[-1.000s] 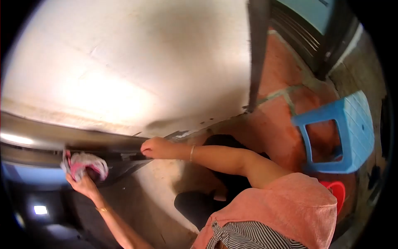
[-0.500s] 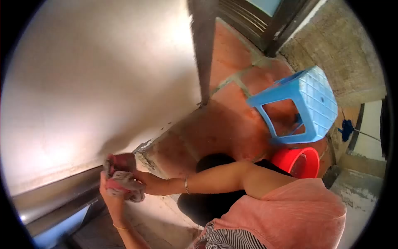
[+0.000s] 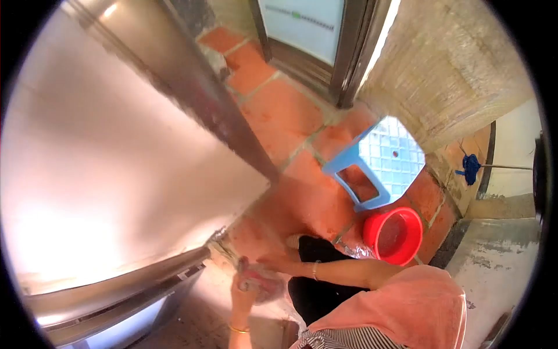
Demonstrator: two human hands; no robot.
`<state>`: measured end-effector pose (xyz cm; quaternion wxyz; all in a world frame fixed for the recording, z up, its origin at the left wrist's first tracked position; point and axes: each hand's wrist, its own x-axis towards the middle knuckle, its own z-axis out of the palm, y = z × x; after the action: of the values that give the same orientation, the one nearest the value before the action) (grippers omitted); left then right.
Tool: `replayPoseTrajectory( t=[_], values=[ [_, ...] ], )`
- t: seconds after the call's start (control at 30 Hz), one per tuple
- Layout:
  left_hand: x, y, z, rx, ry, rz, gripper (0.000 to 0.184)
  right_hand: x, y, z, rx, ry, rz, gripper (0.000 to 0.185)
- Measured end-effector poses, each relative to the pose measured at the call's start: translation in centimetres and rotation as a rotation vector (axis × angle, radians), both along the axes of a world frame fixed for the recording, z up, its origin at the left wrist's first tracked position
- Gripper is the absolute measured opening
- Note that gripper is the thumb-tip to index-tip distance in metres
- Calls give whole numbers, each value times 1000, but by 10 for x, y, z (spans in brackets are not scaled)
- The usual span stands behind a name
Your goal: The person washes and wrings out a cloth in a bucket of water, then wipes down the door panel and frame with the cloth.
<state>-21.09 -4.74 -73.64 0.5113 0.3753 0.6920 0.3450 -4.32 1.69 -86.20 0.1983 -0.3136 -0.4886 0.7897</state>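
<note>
A crumpled pink and grey cloth [image 3: 268,286] is between my two hands at the lower middle, blurred by motion. My left hand [image 3: 243,292], with a gold bracelet at its wrist, is closed on the cloth's left side. From the right comes my right hand [image 3: 282,263], a silver bracelet at its wrist; it is closed at the cloth's upper edge, its fingers smeared. Both hands are over the pale floor, just right of the end of a dark metal rail [image 3: 122,273].
A blue plastic stool [image 3: 392,160] stands on the red tiles [image 3: 285,116], beside a red bucket [image 3: 398,235]. A large pale panel [image 3: 116,174] with a dark frame edge fills the left. A door [image 3: 305,29] is at the top, a blue mop head [image 3: 471,168] far right.
My left hand has moved right with the cloth, away from the rail. My right hand has left the rail and come to the cloth. The view has swung right, showing more of the red bucket.
</note>
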Motion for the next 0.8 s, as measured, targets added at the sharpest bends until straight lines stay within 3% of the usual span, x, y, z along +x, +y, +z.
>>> replayPoseTrajectory(
  t=[0.07, 0.13, 0.2, 0.27, 0.37, 0.4, 0.43, 0.53, 0.6, 0.7, 0.8],
  values=[
    [32, -1, 37, -78, -417, 111, 60, 37, 9, 90, -492, -47, -55, 30],
    [57, -6, 50, -3, -101, -65, 55, 67, 25, 137, -245, 106, 56, 32],
    [103, 9, 121, -13, -220, -71, 50, 95, 24, 173, -181, 137, 79, 33],
    [134, 12, 136, 115, -244, -19, 51, 122, 22, 203, -156, 110, 54, 34],
    [166, 30, 199, -129, -255, -78, 52, 151, 31, 236, -91, 75, -49, 36],
    [183, 42, 234, 36, -99, -128, 53, 159, 37, 245, -59, 65, -87, 36],
    [181, 42, 223, -49, -106, -134, 57, 165, 46, 253, -21, 55, -128, 37],
    [191, 65, 226, 169, -277, -77, 59, 180, 64, 277, 41, 40, -202, 39],
    [186, 88, 233, 70, -313, -74, 65, 191, 84, 293, 90, 36, -230, 41],
    [195, 141, 244, -118, -273, 82, 57, 205, 127, 314, 152, 48, -245, 43],
    [218, 191, 263, 251, -413, -27, 56, 226, 180, 331, 226, 61, -281, 43]
  ],
)
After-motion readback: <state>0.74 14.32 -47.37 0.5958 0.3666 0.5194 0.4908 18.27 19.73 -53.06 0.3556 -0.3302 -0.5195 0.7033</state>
